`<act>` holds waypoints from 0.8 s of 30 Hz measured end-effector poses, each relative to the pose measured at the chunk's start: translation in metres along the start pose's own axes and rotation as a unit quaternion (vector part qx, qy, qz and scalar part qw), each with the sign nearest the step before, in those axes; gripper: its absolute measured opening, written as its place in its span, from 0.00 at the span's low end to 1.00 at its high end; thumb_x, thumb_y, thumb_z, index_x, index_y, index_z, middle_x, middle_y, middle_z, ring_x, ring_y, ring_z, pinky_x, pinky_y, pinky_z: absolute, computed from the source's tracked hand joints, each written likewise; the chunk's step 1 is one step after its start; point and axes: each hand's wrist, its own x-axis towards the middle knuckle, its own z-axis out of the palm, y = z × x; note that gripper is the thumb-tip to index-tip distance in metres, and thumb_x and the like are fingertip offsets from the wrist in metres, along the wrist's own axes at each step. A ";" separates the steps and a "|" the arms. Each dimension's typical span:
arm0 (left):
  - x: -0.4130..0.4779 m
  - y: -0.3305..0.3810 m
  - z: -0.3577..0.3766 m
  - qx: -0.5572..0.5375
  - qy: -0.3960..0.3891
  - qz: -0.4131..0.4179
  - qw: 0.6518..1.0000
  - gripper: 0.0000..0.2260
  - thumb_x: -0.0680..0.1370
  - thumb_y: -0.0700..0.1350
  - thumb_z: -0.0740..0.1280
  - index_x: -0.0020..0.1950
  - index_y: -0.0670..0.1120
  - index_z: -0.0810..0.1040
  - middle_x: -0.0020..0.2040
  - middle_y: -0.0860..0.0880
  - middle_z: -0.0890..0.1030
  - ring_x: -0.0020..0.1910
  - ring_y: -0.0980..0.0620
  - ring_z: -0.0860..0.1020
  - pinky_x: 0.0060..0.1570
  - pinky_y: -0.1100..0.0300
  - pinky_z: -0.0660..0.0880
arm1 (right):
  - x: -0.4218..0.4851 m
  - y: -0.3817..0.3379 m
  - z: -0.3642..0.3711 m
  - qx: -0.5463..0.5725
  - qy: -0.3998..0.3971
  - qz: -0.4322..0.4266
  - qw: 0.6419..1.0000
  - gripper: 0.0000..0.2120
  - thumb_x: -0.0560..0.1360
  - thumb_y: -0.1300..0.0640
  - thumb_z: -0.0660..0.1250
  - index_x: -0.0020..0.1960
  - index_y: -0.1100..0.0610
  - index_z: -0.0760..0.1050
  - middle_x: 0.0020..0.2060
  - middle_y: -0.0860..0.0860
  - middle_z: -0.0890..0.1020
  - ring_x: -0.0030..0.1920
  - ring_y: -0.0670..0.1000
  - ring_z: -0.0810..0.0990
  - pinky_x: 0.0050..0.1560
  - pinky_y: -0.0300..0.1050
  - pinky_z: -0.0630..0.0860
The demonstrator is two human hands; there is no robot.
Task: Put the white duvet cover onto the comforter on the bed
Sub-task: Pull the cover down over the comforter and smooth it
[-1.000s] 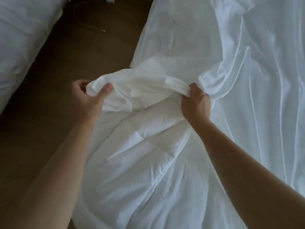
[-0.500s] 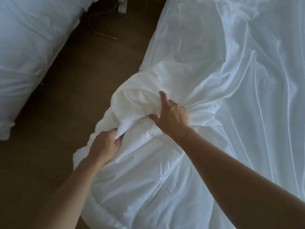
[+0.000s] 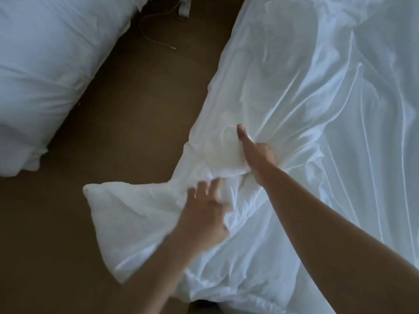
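Head view, fitting the cover at one corner. The duvet cover (image 3: 317, 105) lies spread and creased over the bed (image 3: 223, 71), with its near portion gathered into a thick roll at the bed's left edge. The comforter (image 3: 127, 214) lies below that roll. One padded corner of it hangs off the left edge above the brown floor (image 3: 136, 114), and it appears uncovered, though white on white makes the boundary hard to fix.

The right grip (image 3: 258, 157) pinches a bunch of the duvet cover just inside the left edge. Its fingers are curled into the cloth, its thumb is straight, and creases fan out from it across the bed. The left grip (image 3: 204, 216) is spread, with the fingers apart and motion-blurred. It sits over the comforter just below the roll, and whether it touches the cloth cannot be told.

Step in hand, as judged: drawing the cover's open end down over the comforter's near left corner. The far part looks dressed and the near corner is not yet enclosed.

The next move calls for the left grip to close on the rolled hem and draw it toward the hanging corner while the right grip anchors the cloth. The corner should be seated fully so no filling bunches.

White bedding (image 3: 49, 64) lies beyond the floor at upper left, and a thin cable (image 3: 156, 39) trails on the floor.
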 end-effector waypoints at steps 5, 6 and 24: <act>0.030 -0.096 -0.010 -0.296 -0.054 -0.249 0.921 0.25 0.71 0.53 0.79 0.63 0.53 0.72 0.74 0.47 0.66 0.63 0.47 0.75 0.57 0.57 0.70 | -0.011 0.018 0.009 -0.143 -0.022 -0.064 0.987 0.44 0.65 0.24 0.69 0.64 0.59 0.77 0.52 0.56 0.81 0.57 0.60 0.80 0.59 0.54 0.78; 0.030 -0.106 -0.006 -0.273 -0.087 -0.287 0.914 0.32 0.67 0.61 0.80 0.65 0.52 0.70 0.68 0.48 0.73 0.60 0.47 0.77 0.57 0.54 0.71 | -0.012 0.021 0.011 -0.161 -0.020 -0.093 0.982 0.38 0.68 0.29 0.72 0.63 0.58 0.77 0.52 0.56 0.82 0.57 0.60 0.81 0.59 0.54 0.78; -0.051 -0.045 0.033 0.012 -0.263 -0.044 0.964 0.50 0.69 0.77 0.63 0.81 0.52 0.50 0.80 0.46 0.52 0.77 0.37 0.56 0.72 0.41 0.64 | -0.085 0.080 0.049 0.429 0.086 -0.042 0.898 0.06 0.78 0.55 0.70 0.42 0.48 0.78 0.40 0.48 0.81 0.40 0.51 0.79 0.41 0.47 0.78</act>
